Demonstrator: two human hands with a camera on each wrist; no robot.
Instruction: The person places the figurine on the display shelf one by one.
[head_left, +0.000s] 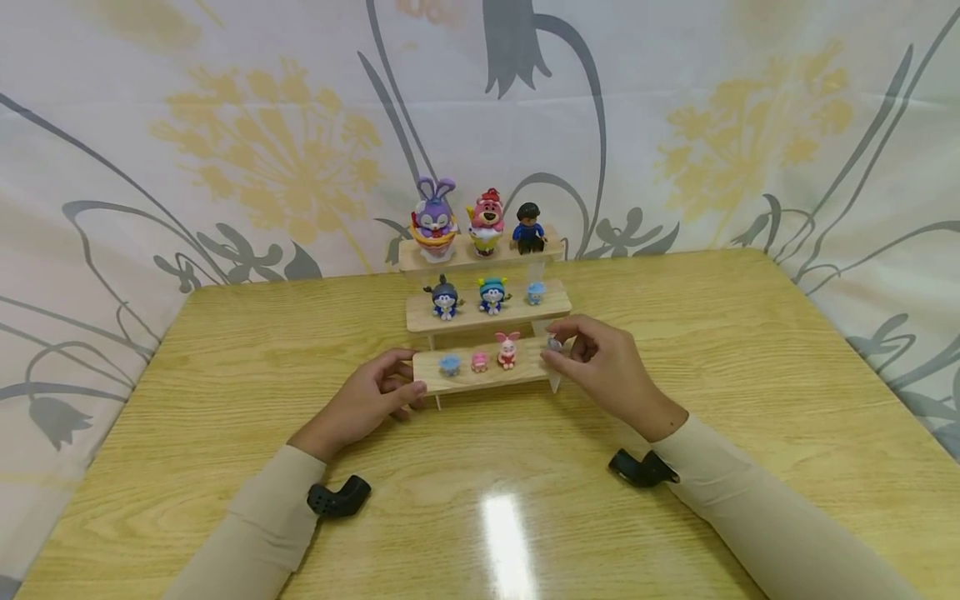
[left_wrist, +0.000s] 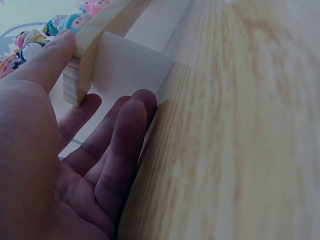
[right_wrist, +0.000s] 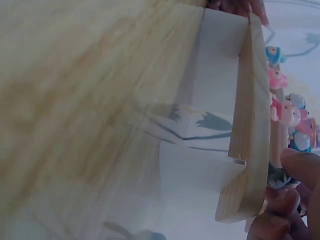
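A three-tier wooden display shelf (head_left: 487, 315) stands on the table with small figurines on each board. At the left end of the lowest board, my left hand (head_left: 378, 386) holds it, thumb on top and index finger under the edge (left_wrist: 79, 82). My right hand (head_left: 596, 354) pinches a small grey figurine (head_left: 554, 342) at the board's right end, right at its top surface. Along the same board sit a blue-hatted figurine (head_left: 450, 365), a small pink figurine (head_left: 479, 362) and a pink long-eared figurine (head_left: 507, 352). The grey figurine (right_wrist: 277, 177) is partly hidden by my fingers.
On the middle board are two dark-blue figurines (head_left: 492, 296) and a small light-blue one (head_left: 536, 293). The top board bears a purple rabbit (head_left: 435, 218), a pink bear (head_left: 487, 222) and a blue-clothed doll (head_left: 529, 228). A patterned curtain (head_left: 480, 108) hangs behind the table (head_left: 750, 333).
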